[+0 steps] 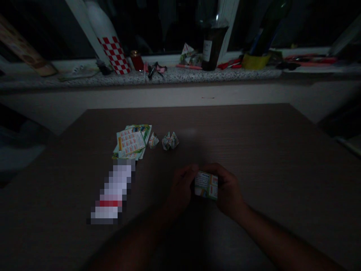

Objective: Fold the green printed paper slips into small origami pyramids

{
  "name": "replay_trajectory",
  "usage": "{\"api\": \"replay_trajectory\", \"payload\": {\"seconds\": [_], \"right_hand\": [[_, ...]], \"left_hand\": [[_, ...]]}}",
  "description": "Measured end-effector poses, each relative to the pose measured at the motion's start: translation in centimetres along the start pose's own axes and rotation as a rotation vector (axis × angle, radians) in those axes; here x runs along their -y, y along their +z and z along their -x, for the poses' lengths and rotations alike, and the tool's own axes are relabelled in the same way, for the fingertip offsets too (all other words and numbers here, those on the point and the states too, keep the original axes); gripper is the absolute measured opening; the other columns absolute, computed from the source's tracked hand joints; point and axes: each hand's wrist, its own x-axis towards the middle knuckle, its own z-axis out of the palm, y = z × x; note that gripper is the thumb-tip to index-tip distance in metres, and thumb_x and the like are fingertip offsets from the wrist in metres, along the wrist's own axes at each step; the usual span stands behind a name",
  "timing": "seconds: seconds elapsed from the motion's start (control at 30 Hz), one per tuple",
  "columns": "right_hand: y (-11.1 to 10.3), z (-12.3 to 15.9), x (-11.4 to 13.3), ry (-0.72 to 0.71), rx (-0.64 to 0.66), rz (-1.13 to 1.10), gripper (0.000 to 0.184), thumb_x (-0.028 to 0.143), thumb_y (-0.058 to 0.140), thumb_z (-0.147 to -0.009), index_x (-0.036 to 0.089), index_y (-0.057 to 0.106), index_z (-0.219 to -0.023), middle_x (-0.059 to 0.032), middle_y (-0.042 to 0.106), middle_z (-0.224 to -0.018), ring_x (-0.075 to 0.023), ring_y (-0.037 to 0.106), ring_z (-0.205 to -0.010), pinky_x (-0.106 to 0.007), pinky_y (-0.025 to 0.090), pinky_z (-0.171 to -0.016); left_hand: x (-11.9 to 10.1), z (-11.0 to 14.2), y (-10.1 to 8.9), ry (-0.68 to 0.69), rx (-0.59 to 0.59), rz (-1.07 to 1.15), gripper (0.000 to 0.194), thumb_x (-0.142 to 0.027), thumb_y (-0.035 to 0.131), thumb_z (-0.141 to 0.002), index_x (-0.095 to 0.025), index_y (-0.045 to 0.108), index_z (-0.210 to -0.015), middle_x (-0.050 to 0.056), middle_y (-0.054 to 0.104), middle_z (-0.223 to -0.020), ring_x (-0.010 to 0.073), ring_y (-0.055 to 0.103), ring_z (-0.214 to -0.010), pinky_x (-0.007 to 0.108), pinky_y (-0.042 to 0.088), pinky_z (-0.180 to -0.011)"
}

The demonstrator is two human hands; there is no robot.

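Between my two hands is a small folded piece of printed paper [206,185], white with green and orange print. My left hand [183,184] grips its left edge, thumb near the upper corner. Around its right and far edges curl the fingers of my right hand [229,188]. The underside of the paper is hidden. Farther off, left of my hands, stand a pair of folded paper pieces [170,141] and a single folded paper piece [153,140]. Beside these lies a loose stack of printed paper cards [131,143].
A phone-like object, blurred by pixelation [114,192], lies on the brown table [267,150] at left. Behind the table a granite windowsill [175,77] carries a red-and-white checkered bottle [114,52], a red jar [137,61], a dark container [210,49] and a yellow tape roll [255,62].
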Motion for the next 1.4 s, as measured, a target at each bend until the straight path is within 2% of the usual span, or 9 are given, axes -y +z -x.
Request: {"api": "replay_trajectory", "payload": {"seconds": [0.13, 0.3, 0.43, 0.57, 0.7, 1.0, 1.1, 1.23, 1.4], "right_hand": [[-0.1, 0.0, 0.3, 0.03, 0.04, -0.037, 0.029, 0.012, 0.079, -0.058, 0.022, 0.065, -0.082, 0.0011, 0.068, -0.073, -0.0136, 0.064, -0.062, -0.022, 0.052, -0.054], [-0.2, -0.1, 0.4, 0.136, 0.047, -0.134, 0.038, 0.026, 0.081, -0.061, 0.025, 0.057, -0.089, 0.0031, 0.065, -0.068, -0.0128, 0.059, -0.051, -0.021, 0.047, -0.041], [-0.3, -0.2, 0.3, 0.184, 0.05, -0.209, 0.036, 0.029, 0.08, -0.062, 0.025, 0.055, -0.086, 0.0046, 0.062, -0.063, -0.0111, 0.055, -0.045, -0.019, 0.043, -0.036], [-0.7, -0.2, 0.3, 0.085, 0.037, -0.135, 0.031, 0.018, 0.077, -0.06, 0.024, 0.059, -0.084, 0.0032, 0.063, -0.067, -0.0121, 0.058, -0.054, -0.021, 0.047, -0.045], [-1.2, 0.0, 0.1, -0.015, 0.015, -0.017, 0.031, 0.009, 0.069, -0.061, 0.025, 0.062, -0.087, 0.0019, 0.063, -0.073, -0.0139, 0.059, -0.061, -0.022, 0.046, -0.051], [-1.3, 0.6, -0.5, -0.13, 0.001, 0.032, 0.029, 0.007, 0.061, -0.068, 0.026, 0.063, -0.09, -0.0018, 0.064, -0.086, -0.0163, 0.062, -0.074, -0.024, 0.048, -0.058], [-1.0, 0.4, 0.1, -0.052, 0.012, -0.057, 0.028, 0.008, 0.066, -0.066, 0.025, 0.062, -0.087, 0.0009, 0.062, -0.079, -0.0142, 0.06, -0.068, -0.022, 0.046, -0.055], [-0.7, 0.0, 0.6, 0.122, 0.091, -0.239, 0.036, 0.011, 0.077, -0.06, 0.025, 0.06, -0.088, 0.0027, 0.062, -0.078, -0.0115, 0.058, -0.063, -0.02, 0.045, -0.053], [-0.4, 0.0, 0.6, 0.148, 0.065, -0.307, 0.029, 0.02, 0.082, -0.06, 0.022, 0.059, -0.077, 0.004, 0.058, -0.066, -0.01, 0.054, -0.054, -0.019, 0.042, -0.047]], "left_hand": [[-0.2, 0.1, -0.7, 0.007, 0.079, 0.069, 0.036, -0.048, 0.069, -0.071, -0.015, 0.056, -0.065, -0.004, 0.047, -0.056, 0.0085, 0.043, -0.052, 0.021, 0.036, -0.051], [-0.8, 0.0, -1.3, -0.053, 0.168, 0.225, 0.033, -0.04, 0.078, -0.065, -0.014, 0.069, -0.083, 0.002, 0.065, -0.072, 0.0151, 0.059, -0.064, 0.028, 0.047, -0.063], [-1.0, -0.1, -1.4, -0.051, 0.241, 0.208, 0.03, -0.034, 0.08, -0.063, -0.014, 0.073, -0.085, 0.004, 0.067, -0.078, 0.0172, 0.061, -0.07, 0.03, 0.048, -0.066], [-0.8, -0.3, -1.4, -0.008, 0.22, 0.187, 0.021, -0.029, 0.08, -0.065, -0.016, 0.075, -0.08, 0.004, 0.067, -0.082, 0.0157, 0.061, -0.075, 0.027, 0.048, -0.069], [-0.7, -0.3, -1.3, -0.052, 0.19, 0.221, 0.025, -0.031, 0.084, -0.058, -0.015, 0.076, -0.075, 0.005, 0.066, -0.082, 0.0168, 0.061, -0.075, 0.028, 0.048, -0.068], [-0.6, 0.0, -0.7, -0.107, 0.173, 0.31, 0.02, -0.028, 0.085, -0.057, -0.017, 0.075, -0.071, 0.004, 0.066, -0.08, 0.0147, 0.06, -0.072, 0.027, 0.047, -0.065], [-0.7, 0.0, -0.7, -0.138, 0.179, 0.341, 0.021, -0.029, 0.085, -0.057, -0.016, 0.076, -0.072, 0.003, 0.066, -0.078, 0.0146, 0.06, -0.071, 0.027, 0.048, -0.066], [-0.8, 0.0, -0.7, -0.132, 0.189, 0.346, 0.021, -0.028, 0.085, -0.057, -0.015, 0.076, -0.07, 0.003, 0.065, -0.079, 0.0147, 0.061, -0.072, 0.027, 0.048, -0.067], [-0.6, 0.0, -0.8, -0.135, 0.199, 0.343, 0.021, -0.028, 0.085, -0.057, -0.015, 0.076, -0.069, 0.003, 0.064, -0.082, 0.0127, 0.06, -0.068, 0.026, 0.049, -0.063]]}}
